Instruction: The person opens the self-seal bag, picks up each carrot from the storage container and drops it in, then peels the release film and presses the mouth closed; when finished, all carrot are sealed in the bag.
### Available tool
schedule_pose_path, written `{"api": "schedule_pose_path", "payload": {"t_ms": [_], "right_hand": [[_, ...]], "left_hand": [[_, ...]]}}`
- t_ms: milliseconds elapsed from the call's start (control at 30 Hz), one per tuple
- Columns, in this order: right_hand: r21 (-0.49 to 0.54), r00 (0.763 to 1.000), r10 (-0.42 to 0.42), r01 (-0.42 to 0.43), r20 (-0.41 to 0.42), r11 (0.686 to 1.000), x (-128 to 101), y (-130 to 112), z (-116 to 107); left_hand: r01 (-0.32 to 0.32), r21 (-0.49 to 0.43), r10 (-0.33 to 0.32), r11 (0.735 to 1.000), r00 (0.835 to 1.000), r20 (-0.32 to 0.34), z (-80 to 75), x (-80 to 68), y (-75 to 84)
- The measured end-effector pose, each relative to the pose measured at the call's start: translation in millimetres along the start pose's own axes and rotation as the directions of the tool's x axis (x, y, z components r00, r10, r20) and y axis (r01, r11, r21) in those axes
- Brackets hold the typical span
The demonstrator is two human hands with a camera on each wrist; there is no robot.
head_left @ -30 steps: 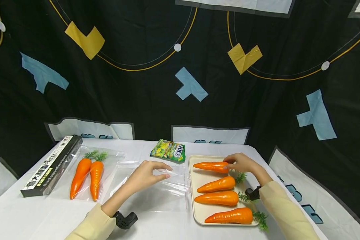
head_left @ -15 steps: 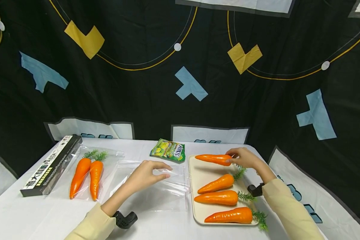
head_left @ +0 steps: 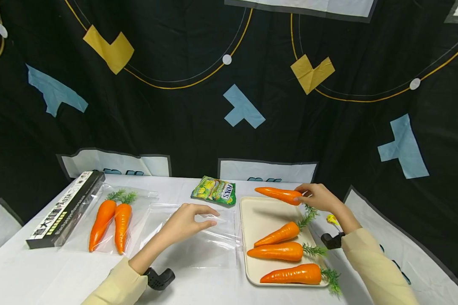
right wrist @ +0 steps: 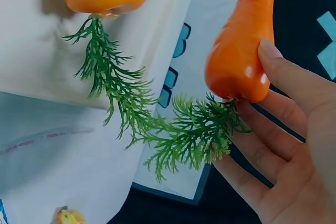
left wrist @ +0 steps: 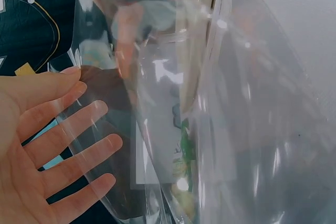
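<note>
My right hand (head_left: 320, 198) pinches an orange carrot (head_left: 278, 194) near its leafy end, above the far edge of the cream tray (head_left: 252, 207). In the right wrist view, the thumb lies on the carrot's side and its green leaves (right wrist: 194, 129) hang below the fingers. My left hand (head_left: 188, 222) holds the edge of a clear plastic bag (head_left: 210, 254) at the thumb and forefinger, the other fingers spread behind the film in the left wrist view. Three more carrots lie on the tray, including a middle one (head_left: 276, 251).
Another clear bag (head_left: 141, 224) with two carrots (head_left: 123, 226) lies at the left, beside a long black box (head_left: 66, 209). A green candy packet (head_left: 214, 190) is at the back of the white table (head_left: 72, 279). A small yellow thing (head_left: 333, 219) lies near the right wrist.
My right hand has lifted the far carrot from the tray and moved it back and to the right. The nearest remaining carrot has shifted slightly. My left hand stays in place.
</note>
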State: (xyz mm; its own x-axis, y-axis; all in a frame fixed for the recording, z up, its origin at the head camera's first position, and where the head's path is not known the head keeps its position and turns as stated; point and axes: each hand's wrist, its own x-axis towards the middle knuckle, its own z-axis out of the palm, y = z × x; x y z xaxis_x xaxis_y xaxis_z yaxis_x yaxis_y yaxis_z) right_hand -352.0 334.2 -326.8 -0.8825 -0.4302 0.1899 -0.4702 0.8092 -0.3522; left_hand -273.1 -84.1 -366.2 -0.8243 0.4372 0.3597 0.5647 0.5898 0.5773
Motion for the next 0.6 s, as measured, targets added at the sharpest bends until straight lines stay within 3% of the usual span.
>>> {"api": "schedule_pose_path", "payload": {"t_ms": [200,600], "right_hand": [[0.032,0.999,0.034,-0.032,-0.042,0.999,-4.5,-2.6,-7.7],[0.047,0.993,0.023,-0.017,-0.118,0.999,-15.6,-6.0,-17.4]], "left_hand": [[0.009,-0.004,-0.009,1.0,1.0,0.001,0.0,0.0,0.6],[0.019,-0.011,-0.019,1.0,1.0,0.005,0.3,0.1,0.3]]}}
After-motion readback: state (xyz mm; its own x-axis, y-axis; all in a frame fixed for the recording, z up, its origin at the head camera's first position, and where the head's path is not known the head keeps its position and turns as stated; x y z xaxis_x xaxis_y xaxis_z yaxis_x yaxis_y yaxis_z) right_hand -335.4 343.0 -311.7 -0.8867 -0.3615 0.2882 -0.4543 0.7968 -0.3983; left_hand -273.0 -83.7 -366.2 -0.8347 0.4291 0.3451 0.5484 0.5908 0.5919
